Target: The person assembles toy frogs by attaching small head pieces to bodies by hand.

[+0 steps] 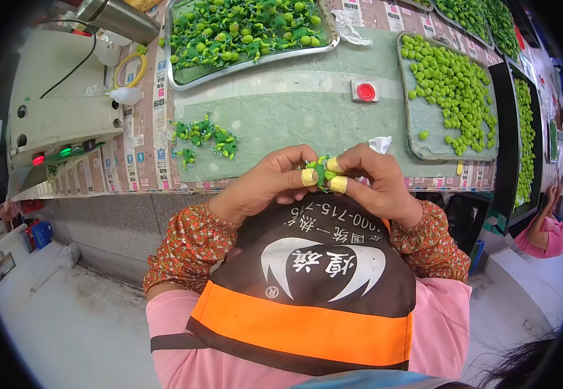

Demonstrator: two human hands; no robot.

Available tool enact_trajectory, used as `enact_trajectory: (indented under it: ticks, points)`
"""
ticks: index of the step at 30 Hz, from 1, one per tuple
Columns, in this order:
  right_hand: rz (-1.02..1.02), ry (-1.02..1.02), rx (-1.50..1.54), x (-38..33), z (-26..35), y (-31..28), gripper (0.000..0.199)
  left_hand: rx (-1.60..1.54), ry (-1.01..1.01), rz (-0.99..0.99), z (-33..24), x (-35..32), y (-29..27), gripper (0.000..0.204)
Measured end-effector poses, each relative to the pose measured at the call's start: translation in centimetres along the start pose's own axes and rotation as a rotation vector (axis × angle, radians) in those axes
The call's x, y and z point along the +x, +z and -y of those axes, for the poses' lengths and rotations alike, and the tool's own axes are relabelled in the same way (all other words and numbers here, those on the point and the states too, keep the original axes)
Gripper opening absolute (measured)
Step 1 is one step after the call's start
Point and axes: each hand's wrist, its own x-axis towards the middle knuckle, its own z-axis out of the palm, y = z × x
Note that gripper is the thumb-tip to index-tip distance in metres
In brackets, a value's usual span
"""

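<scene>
Both hands meet at the table's near edge, pinching a small green plastic figure (322, 174) between their fingertips. My left hand (272, 178) is closed on its left side, with yellow tape wrapped round the thumb tip. On the other side my right hand (379, 181) grips it with taped thumb and forefinger. Fingers partly hide the piece, so its exact form is unclear. Left of the hands, a loose cluster of green figures (203, 136) lies on the green table cover (281, 123). A scrap of white paper (380, 144) sits just behind my right hand.
A metal tray (255, 63) heaped with green figures stands at the far left. To the right, a shallow tray (427, 117) holds light-green round pieces (453, 84). Between them lies a small box with a red round top (364, 91). A cream machine (61, 97) stands left.
</scene>
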Motion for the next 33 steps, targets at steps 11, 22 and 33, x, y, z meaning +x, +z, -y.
enact_trajectory:
  ticks: [11,22,33]
  points:
    - [-0.073,-0.251,-0.329,-0.4,-1.1,1.2,0.018,0.092,-0.007,-0.007,1.3,0.0,-0.3,0.016]
    - [-0.068,-0.263,-0.370,-0.2,-1.4,1.5,0.020,0.102,-0.021,-0.008,1.6,0.1,-0.7,0.016]
    - [-0.010,-0.228,-0.368,1.0,1.0,1.2,0.018,0.112,0.027,-0.002,0.3,-0.7,-0.4,0.015]
